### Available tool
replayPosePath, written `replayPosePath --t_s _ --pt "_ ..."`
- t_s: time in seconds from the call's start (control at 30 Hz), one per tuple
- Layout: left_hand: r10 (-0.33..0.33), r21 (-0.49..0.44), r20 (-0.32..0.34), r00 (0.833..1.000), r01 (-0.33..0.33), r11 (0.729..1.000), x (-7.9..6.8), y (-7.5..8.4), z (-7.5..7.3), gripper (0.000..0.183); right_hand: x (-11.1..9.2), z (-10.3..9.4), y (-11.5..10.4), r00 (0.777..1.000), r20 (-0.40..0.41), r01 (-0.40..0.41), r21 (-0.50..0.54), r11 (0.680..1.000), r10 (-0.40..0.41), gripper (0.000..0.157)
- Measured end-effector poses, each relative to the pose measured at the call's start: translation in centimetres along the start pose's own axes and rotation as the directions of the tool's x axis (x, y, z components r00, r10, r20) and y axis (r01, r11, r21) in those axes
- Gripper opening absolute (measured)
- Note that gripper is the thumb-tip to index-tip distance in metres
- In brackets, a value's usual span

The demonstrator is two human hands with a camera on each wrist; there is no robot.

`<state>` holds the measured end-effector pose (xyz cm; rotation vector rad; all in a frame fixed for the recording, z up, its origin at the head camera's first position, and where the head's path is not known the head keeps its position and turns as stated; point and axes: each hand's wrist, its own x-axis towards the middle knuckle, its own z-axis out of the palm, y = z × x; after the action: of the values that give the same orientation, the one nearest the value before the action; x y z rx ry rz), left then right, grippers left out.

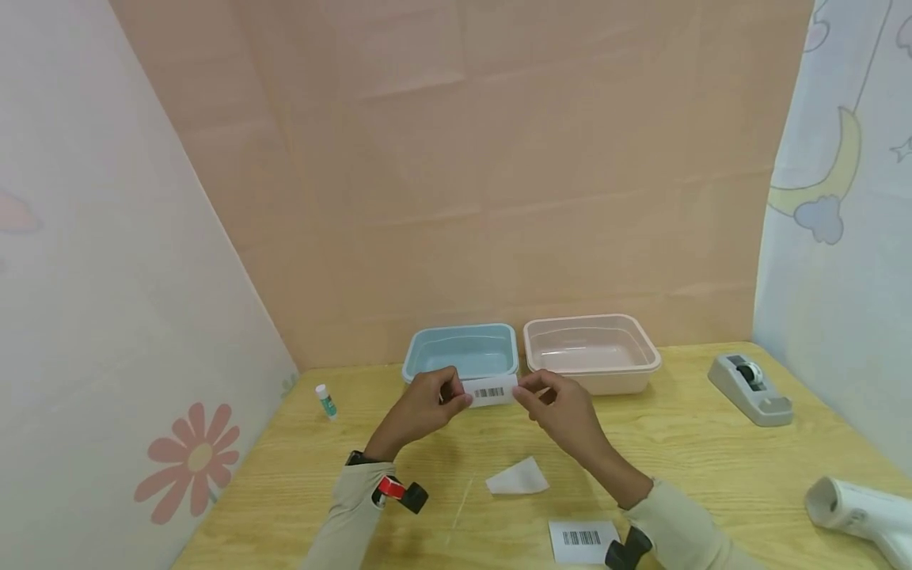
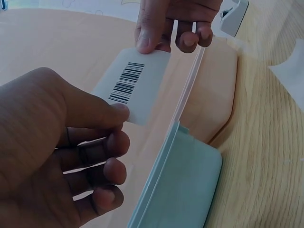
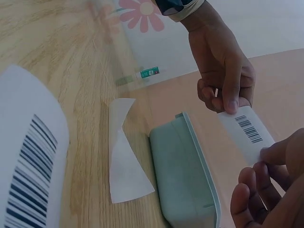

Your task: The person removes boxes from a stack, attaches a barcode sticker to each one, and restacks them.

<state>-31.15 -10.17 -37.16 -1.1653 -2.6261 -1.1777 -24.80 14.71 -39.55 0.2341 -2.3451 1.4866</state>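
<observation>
Both hands hold a white barcode label (image 1: 490,391) stretched between them, printed side facing me, in front of the blue bin (image 1: 461,352). At its left end my left hand (image 1: 420,405) pinches it between thumb and fingers. The thumb and fingers of my right hand (image 1: 566,416) pinch the opposite end. In the left wrist view the barcode label (image 2: 130,85) looks flat, with a thumb on each end. A second barcode label (image 1: 583,542) lies on the table below my right wrist. Between my forearms rests a blank white piece of paper (image 1: 518,478), slightly curled.
A pink bin (image 1: 593,344) stands beside the blue one against the back wall. Off to the right are a grey tape dispenser (image 1: 751,388) and a white barcode scanner (image 1: 865,511), partly cut off by the frame. At the left back stands a glue stick (image 1: 326,402).
</observation>
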Motion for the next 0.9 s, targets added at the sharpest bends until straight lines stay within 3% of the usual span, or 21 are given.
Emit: replayPosePath --t_s 0.43,0.63,0.9 --pt "-0.083 -0.012 0.042 0.996 0.084 0.996 -0.1 -0.8 -0.2 0.015 0.7 1.5 0.8 0.997 0.074 -0.013 -0.082 0.997 0.019 0.007" --pt "-0.132 0.031 0.072 0.989 0.13 0.991 -0.2 -1.3 -0.3 0.013 1.0 2.4 1.1 0.993 0.108 -0.031 -0.08 0.996 0.04 0.008" --pt "-0.194 0.047 0.06 0.979 0.191 0.98 -0.3 -2.4 -0.4 0.011 1.2 3.3 1.7 0.991 0.132 -0.011 -0.124 0.992 0.027 0.007"
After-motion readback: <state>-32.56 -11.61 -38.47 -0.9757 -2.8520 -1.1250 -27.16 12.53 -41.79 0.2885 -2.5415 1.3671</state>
